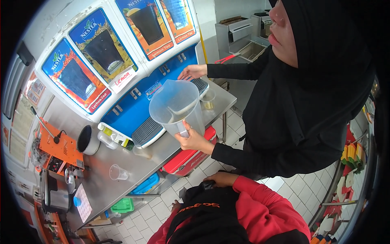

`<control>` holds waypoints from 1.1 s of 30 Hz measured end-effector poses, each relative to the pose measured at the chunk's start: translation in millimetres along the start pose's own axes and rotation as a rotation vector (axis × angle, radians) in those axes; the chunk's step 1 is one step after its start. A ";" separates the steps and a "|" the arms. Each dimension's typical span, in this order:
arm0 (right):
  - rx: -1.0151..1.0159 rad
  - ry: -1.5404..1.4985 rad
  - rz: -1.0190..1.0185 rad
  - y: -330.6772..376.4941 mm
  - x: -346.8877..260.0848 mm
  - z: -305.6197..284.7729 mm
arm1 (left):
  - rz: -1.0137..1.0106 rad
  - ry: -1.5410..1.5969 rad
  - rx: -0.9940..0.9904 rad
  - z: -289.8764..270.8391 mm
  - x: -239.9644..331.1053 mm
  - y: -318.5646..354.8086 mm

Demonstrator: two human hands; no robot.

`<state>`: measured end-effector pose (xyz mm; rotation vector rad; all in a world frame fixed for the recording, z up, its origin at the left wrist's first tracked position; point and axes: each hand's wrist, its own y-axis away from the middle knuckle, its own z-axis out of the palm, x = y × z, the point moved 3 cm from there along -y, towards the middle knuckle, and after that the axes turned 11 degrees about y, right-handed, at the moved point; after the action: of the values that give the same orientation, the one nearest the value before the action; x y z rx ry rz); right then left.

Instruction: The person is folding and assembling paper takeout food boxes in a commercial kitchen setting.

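Note:
My right hand (221, 179), in a red sleeve, lies curled against my chest on the top of my black apron, next to a small dark object (207, 185) that I cannot identify. Only a sliver of my left hand (175, 205) shows at the apron's left edge. In front of me a co-worker in black holds a translucent plastic pitcher (176, 105) by its handle with one hand (195, 141). The co-worker's other hand (193, 72) rests at the blue drink dispenser (134, 101), above a small cup of yellowish liquid (208, 99) on its drip tray.
On the steel counter (105, 187) stand an empty clear cup (118, 173), a black pot (87, 140) and an orange device (63, 148). A red cooler box (187, 160), a blue bin (146, 184) and a green bin (122, 205) sit underneath. Coloured packs (351, 153) fill shelves at right.

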<state>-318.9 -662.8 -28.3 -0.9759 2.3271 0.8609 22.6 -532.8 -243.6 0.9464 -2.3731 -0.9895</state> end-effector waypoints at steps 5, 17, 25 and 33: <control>-0.007 -0.006 0.043 0.8 -1.8 -2.5 | -0.007 -0.008 0.001 -5.8 -10.6 21.6; -0.027 0.001 0.044 -5.7 -6.3 -3.4 | -0.029 -0.037 -0.003 -14.0 -43.2 59.7; 0.001 0.034 0.002 -12.9 -0.1 1.4 | -0.018 -0.054 0.008 -20.6 -47.5 67.7; -0.008 0.047 -0.052 -20.8 -3.5 10.5 | 0.002 -0.013 0.040 -17.4 -27.5 51.0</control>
<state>-299.2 -665.2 -41.0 -1.0666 2.3284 0.8357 29.5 -494.7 -197.1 0.9547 -2.4126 -0.9543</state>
